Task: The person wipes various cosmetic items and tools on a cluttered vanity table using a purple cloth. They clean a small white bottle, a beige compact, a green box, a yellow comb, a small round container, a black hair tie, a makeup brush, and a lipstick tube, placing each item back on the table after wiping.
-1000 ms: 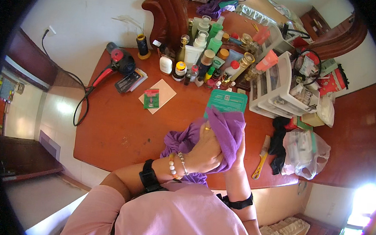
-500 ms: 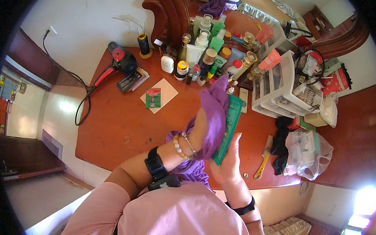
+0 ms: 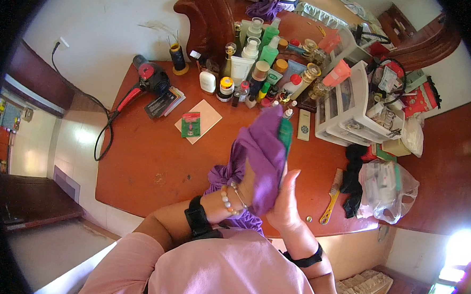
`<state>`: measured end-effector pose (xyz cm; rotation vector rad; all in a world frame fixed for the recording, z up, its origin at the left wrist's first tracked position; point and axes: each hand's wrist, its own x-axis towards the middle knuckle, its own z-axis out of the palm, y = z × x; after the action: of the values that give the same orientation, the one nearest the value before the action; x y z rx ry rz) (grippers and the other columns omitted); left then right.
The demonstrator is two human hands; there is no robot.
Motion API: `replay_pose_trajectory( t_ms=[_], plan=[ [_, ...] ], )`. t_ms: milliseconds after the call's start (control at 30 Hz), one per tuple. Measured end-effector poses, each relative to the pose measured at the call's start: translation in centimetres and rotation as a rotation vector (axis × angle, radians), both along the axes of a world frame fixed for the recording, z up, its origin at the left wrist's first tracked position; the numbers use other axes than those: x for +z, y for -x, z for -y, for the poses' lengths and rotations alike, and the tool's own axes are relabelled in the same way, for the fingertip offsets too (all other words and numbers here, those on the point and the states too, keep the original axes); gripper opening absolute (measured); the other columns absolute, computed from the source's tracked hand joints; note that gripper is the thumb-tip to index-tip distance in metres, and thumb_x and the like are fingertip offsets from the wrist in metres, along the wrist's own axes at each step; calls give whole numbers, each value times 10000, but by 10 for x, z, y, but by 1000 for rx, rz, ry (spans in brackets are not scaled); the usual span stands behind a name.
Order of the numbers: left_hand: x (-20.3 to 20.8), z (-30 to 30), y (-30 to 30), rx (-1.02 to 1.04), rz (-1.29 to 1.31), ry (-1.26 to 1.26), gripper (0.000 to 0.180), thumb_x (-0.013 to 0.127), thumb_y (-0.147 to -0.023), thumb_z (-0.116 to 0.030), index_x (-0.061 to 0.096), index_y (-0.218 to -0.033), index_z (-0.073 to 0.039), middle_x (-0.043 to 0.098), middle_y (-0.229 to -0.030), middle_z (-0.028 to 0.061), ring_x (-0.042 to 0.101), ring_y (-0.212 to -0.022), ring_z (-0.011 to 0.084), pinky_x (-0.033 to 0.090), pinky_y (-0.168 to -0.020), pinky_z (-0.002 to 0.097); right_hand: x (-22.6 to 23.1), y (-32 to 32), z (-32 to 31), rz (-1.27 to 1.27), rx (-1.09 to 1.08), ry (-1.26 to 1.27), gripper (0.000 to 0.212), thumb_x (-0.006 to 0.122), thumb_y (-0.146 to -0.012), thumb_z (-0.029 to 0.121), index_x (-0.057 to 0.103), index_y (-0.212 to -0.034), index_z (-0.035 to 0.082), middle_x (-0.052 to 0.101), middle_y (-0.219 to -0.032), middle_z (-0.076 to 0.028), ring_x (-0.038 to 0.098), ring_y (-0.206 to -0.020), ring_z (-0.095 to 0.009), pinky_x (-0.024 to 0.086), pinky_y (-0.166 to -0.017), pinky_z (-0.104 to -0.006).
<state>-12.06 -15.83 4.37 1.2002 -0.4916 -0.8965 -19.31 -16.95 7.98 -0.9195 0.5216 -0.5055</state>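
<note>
In front of my chest, my left hand [image 3: 249, 184] works with a purple cloth [image 3: 267, 156] draped over its fingers. The cloth lies against the face of a flat green pack [image 3: 285, 134], of which only the far end and an edge show. From the right side, my right hand [image 3: 287, 205] grips the pack at its near end, thumb raised along it. More of the cloth trails below my left wrist, over the table edge. My left fingers are hidden under the cloth.
On the red-brown table [image 3: 143, 171] stand several bottles and jars, with a white drawer unit [image 3: 349, 118] to their right. A hair dryer [image 3: 153, 79] and green sachet [image 3: 191, 125] lie left. A yellow comb [image 3: 331, 202] and plastic bag [image 3: 387, 189] lie right.
My left hand and the cloth have shifted across the green pack and now cover most of its face. The pack has turned more edge-on, still in my right hand.
</note>
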Motion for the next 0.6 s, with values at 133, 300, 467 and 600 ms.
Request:
replay_pose_trajectory(
  t_ms=[133,300,467,600],
  plan=[
    [-19,6,-51,-156,192,61,496,369,-948,-219,244,-1388,-25,338,-1387,121,300,-1285,184,207,-1077,299,8,-3,-10,-151,100,418,539,461,-935,157,217,-1398,31,344,-1344,-110,294,-1269,-197,241,-1045,-304],
    [-46,-8,-78,-127,997,-16,445,493,-873,-215,363,-1259,-36,508,-1148,123,495,-1050,239,393,-908,346,-7,-1,7,-211,-163,56,377,486,-930,157,427,-1267,1,541,-1130,-68,487,-1030,-152,383,-903,-277],
    [13,-16,-104,-319,1409,29,364,539,-798,-184,416,-1117,-59,516,-965,96,517,-900,246,416,-846,353,-77,1,67,-242,-614,-8,346,505,-898,144,446,-1210,7,560,-1054,-75,530,-950,-174,454,-799,-311],
    [34,-16,-101,-456,1603,59,302,576,-737,-159,458,-1003,-77,523,-818,74,534,-779,252,434,-797,359,-118,10,121,-276,-674,-70,313,510,-865,132,463,-1147,3,559,-1033,-100,552,-932,-205,462,-790,-329]
  ],
)
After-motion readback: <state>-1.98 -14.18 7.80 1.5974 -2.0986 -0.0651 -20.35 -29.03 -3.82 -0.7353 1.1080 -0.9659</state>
